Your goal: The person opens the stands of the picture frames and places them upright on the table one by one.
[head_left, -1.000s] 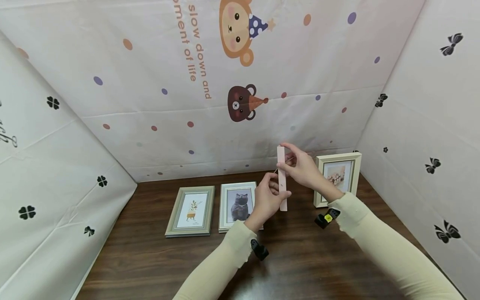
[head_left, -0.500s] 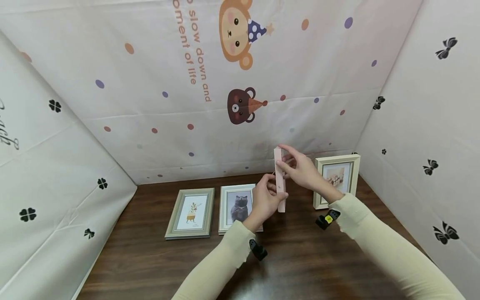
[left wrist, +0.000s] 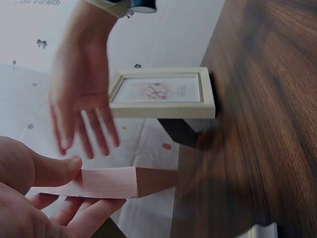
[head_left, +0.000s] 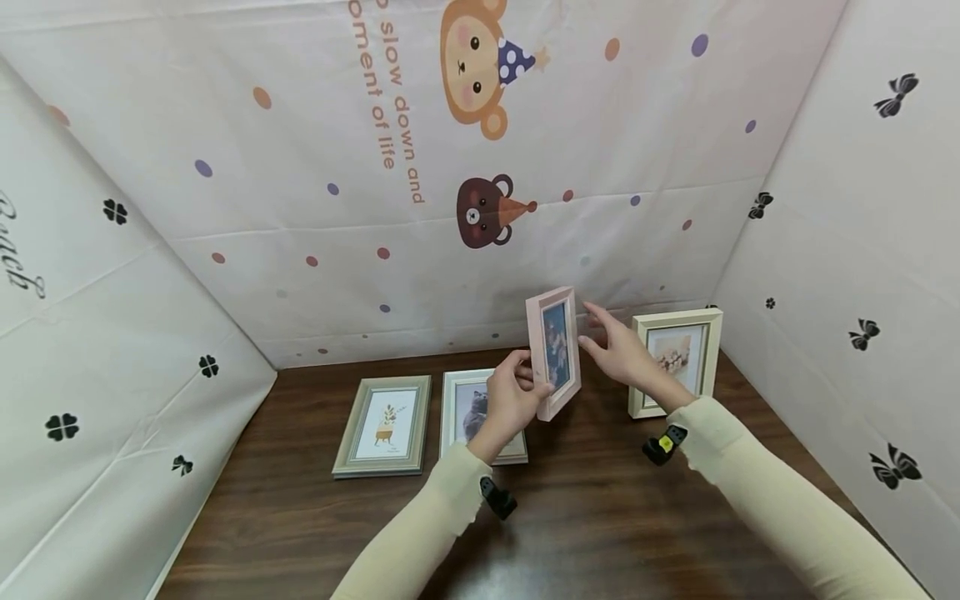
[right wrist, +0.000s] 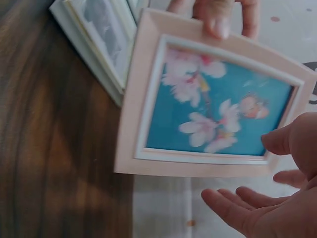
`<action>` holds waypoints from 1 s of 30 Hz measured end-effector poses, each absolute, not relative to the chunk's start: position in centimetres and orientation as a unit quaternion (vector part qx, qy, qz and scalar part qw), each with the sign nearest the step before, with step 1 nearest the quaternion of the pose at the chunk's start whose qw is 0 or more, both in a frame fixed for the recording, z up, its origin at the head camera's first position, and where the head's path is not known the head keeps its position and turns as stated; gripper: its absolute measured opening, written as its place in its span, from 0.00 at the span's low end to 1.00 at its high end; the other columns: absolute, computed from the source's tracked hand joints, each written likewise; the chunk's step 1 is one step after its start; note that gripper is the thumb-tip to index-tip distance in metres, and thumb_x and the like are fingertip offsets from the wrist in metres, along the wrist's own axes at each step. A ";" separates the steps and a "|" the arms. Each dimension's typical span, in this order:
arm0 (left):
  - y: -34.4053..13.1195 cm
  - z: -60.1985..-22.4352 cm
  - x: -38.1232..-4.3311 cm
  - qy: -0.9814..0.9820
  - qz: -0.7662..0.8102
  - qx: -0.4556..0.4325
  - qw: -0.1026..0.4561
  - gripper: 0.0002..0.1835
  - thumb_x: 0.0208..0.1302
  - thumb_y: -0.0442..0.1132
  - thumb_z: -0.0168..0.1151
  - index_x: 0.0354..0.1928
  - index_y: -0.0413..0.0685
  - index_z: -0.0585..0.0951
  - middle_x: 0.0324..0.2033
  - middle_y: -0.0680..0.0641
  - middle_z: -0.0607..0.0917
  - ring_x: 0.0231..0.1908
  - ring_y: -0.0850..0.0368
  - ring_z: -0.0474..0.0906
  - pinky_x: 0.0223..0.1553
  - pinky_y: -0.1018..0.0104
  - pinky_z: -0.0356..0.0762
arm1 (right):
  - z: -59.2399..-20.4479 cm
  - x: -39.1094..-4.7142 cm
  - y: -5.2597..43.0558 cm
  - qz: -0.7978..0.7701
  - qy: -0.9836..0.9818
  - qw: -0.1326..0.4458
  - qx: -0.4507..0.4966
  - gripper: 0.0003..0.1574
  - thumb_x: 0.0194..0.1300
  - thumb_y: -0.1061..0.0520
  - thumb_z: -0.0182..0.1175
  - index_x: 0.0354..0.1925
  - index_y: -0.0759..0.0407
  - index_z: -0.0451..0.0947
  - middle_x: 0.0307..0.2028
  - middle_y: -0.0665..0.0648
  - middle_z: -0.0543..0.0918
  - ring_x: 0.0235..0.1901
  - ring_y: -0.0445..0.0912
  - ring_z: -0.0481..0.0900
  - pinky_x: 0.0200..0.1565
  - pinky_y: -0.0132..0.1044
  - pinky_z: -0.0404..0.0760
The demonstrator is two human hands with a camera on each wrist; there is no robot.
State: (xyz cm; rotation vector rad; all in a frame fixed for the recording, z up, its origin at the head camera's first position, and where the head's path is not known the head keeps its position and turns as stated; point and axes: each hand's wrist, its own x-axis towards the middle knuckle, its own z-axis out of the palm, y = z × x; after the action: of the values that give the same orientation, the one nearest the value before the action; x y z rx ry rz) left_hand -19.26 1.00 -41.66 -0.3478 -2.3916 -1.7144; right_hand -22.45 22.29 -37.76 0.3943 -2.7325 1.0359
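Note:
My left hand (head_left: 517, 396) grips the left side of a pink picture frame (head_left: 535, 333), thumb on the front and fingers behind. The frame is upright above the table, turned partly to the right. In the right wrist view its blossom picture (right wrist: 213, 104) with a blue background faces that camera. Beside its right edge is my right hand (head_left: 622, 354), fingers spread and apart from the frame in the head view. Seen from the left wrist, the pink frame (left wrist: 109, 182) shows edge-on between the left thumb and fingers.
A cream frame (head_left: 637, 358) stands on its support at the right. A white frame with a cat picture (head_left: 447, 417), partly hidden by my left hand, and a grey-green frame (head_left: 348, 433) lie on the wooden table (head_left: 600, 517). Printed cloth walls (head_left: 420, 283) surround it.
The pink frame has turned from edge-on so its picture now shows, and shifted slightly left with my left hand. My right hand has let go of it and moved off to the right.

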 end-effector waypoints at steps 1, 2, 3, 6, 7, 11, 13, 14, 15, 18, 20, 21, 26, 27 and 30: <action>0.8 -41.7 -19.3 -0.802 -0.579 -0.117 0.088 0.28 0.53 0.28 0.79 0.57 0.40 0.81 0.33 0.44 0.86 0.32 0.55 0.86 0.33 0.65 0.85 | -38.1 -22.5 22.3 0.348 -0.925 0.091 0.128 0.41 0.78 0.56 0.56 0.79 0.64 0.51 0.68 0.77 0.69 0.61 0.70 0.76 0.58 0.65 0.76; 0.6 -41.8 -19.4 -0.802 -0.580 -0.117 0.087 0.27 0.53 0.28 0.79 0.57 0.40 0.81 0.33 0.44 0.87 0.32 0.55 0.86 0.33 0.65 0.86 | -38.4 -22.5 22.4 0.345 -0.927 0.084 0.123 0.42 0.78 0.56 0.56 0.80 0.65 0.50 0.68 0.77 0.69 0.60 0.70 0.77 0.57 0.65 0.77; 0.5 -41.9 -19.5 -0.801 -0.582 -0.116 0.085 0.27 0.53 0.29 0.79 0.57 0.41 0.81 0.33 0.45 0.86 0.32 0.55 0.85 0.33 0.65 0.85 | -38.7 -22.5 22.4 0.345 -0.928 0.080 0.119 0.43 0.78 0.56 0.56 0.80 0.65 0.49 0.68 0.78 0.69 0.59 0.70 0.78 0.55 0.64 0.78; 0.0 -42.2 -19.7 -0.799 -0.584 -0.119 0.079 0.25 0.54 0.28 0.78 0.55 0.43 0.82 0.34 0.45 0.86 0.33 0.57 0.84 0.33 0.65 0.85 | -39.6 -22.7 22.5 0.345 -0.929 0.074 0.111 0.44 0.78 0.56 0.56 0.80 0.66 0.47 0.65 0.78 0.72 0.57 0.68 0.80 0.53 0.61 0.81; -0.1 -42.4 -19.8 -0.798 -0.587 -0.119 0.074 0.25 0.55 0.28 0.78 0.55 0.44 0.82 0.34 0.46 0.86 0.33 0.57 0.84 0.33 0.64 0.85 | -39.8 -22.7 22.5 0.347 -0.929 0.075 0.108 0.44 0.78 0.56 0.56 0.80 0.67 0.47 0.64 0.77 0.74 0.56 0.68 0.80 0.52 0.61 0.81; -0.8 -42.7 -19.9 -0.796 -0.591 -0.118 0.056 0.24 0.57 0.27 0.75 0.56 0.47 0.83 0.36 0.47 0.85 0.35 0.58 0.83 0.34 0.63 0.86 | -40.6 -22.7 22.7 0.345 -0.930 0.086 0.094 0.41 0.78 0.53 0.56 0.78 0.67 0.53 0.57 0.75 0.80 0.52 0.67 0.81 0.49 0.59 0.81; -1.0 -42.8 -19.9 -0.794 -0.594 -0.121 0.049 0.24 0.58 0.25 0.74 0.56 0.48 0.83 0.36 0.47 0.85 0.35 0.58 0.83 0.35 0.62 0.86 | -40.9 -22.6 22.8 0.343 -0.930 0.093 0.090 0.38 0.78 0.53 0.57 0.76 0.68 0.57 0.53 0.74 0.82 0.48 0.65 0.83 0.44 0.56 0.82; -1.1 -42.8 -20.0 -0.793 -0.596 -0.122 0.046 0.24 0.58 0.25 0.74 0.56 0.48 0.83 0.36 0.47 0.85 0.36 0.57 0.83 0.35 0.62 0.86 | -41.0 -22.6 22.8 0.342 -0.931 0.096 0.087 0.37 0.78 0.53 0.58 0.75 0.67 0.59 0.50 0.73 0.83 0.44 0.63 0.84 0.40 0.53 0.82; -1.2 -42.9 -20.0 -0.791 -0.598 -0.124 0.045 0.24 0.58 0.24 0.73 0.56 0.48 0.82 0.36 0.46 0.84 0.36 0.57 0.83 0.35 0.61 0.86 | -41.1 -22.5 22.8 0.342 -0.930 0.099 0.086 0.36 0.77 0.52 0.58 0.74 0.67 0.61 0.48 0.72 0.83 0.40 0.61 0.84 0.37 0.51 0.82; -1.3 -42.9 -20.1 -0.788 -0.602 -0.126 0.039 0.25 0.58 0.22 0.72 0.57 0.48 0.82 0.36 0.46 0.84 0.37 0.56 0.83 0.35 0.61 0.86 | -41.4 -22.4 22.7 0.346 -0.928 0.111 0.085 0.33 0.76 0.53 0.59 0.71 0.66 0.64 0.43 0.69 0.84 0.31 0.54 0.82 0.30 0.43 0.79; -1.4 -42.9 -20.1 -0.787 -0.603 -0.125 0.037 0.25 0.58 0.22 0.71 0.57 0.48 0.82 0.36 0.46 0.84 0.37 0.56 0.82 0.36 0.61 0.86 | -41.5 -22.4 22.7 0.347 -0.927 0.119 0.086 0.32 0.76 0.53 0.60 0.70 0.65 0.65 0.41 0.67 0.84 0.29 0.52 0.81 0.29 0.41 0.78; -1.4 -43.0 -20.2 -0.788 -0.602 -0.124 0.036 0.25 0.58 0.22 0.71 0.57 0.48 0.82 0.36 0.46 0.84 0.37 0.56 0.83 0.36 0.61 0.86 | -41.6 -22.4 22.7 0.346 -0.926 0.124 0.088 0.32 0.76 0.54 0.60 0.70 0.66 0.66 0.41 0.68 0.84 0.29 0.52 0.81 0.28 0.41 0.78; -1.5 -43.2 -20.3 -0.792 -0.598 -0.120 0.034 0.26 0.60 0.23 0.71 0.60 0.48 0.81 0.38 0.47 0.85 0.38 0.56 0.83 0.37 0.62 0.86 | -41.6 -22.3 22.7 0.347 -0.923 0.138 0.088 0.30 0.75 0.56 0.61 0.68 0.67 0.67 0.41 0.68 0.84 0.34 0.55 0.82 0.30 0.41 0.78; -1.5 -43.3 -20.3 -0.793 -0.597 -0.120 0.035 0.26 0.60 0.24 0.71 0.60 0.48 0.81 0.38 0.47 0.85 0.38 0.56 0.83 0.37 0.62 0.86 | -41.6 -22.2 22.7 0.347 -0.924 0.138 0.085 0.30 0.75 0.56 0.61 0.69 0.67 0.67 0.41 0.68 0.84 0.34 0.55 0.82 0.30 0.41 0.78; -1.4 -43.5 -20.5 -0.803 -0.583 -0.118 0.040 0.24 0.62 0.26 0.71 0.60 0.48 0.82 0.38 0.47 0.86 0.38 0.57 0.84 0.36 0.64 0.86 | -41.4 -22.0 22.7 0.344 -0.925 0.141 0.076 0.30 0.75 0.56 0.61 0.68 0.67 0.67 0.40 0.68 0.84 0.35 0.55 0.82 0.31 0.42 0.77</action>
State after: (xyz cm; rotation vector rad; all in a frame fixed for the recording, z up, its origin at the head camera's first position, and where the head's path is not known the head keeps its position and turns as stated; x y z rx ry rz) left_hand -20.52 -1.39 -43.49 -0.3613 -2.4585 -1.7867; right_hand -21.97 22.67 -41.41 0.2188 -2.6724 0.9936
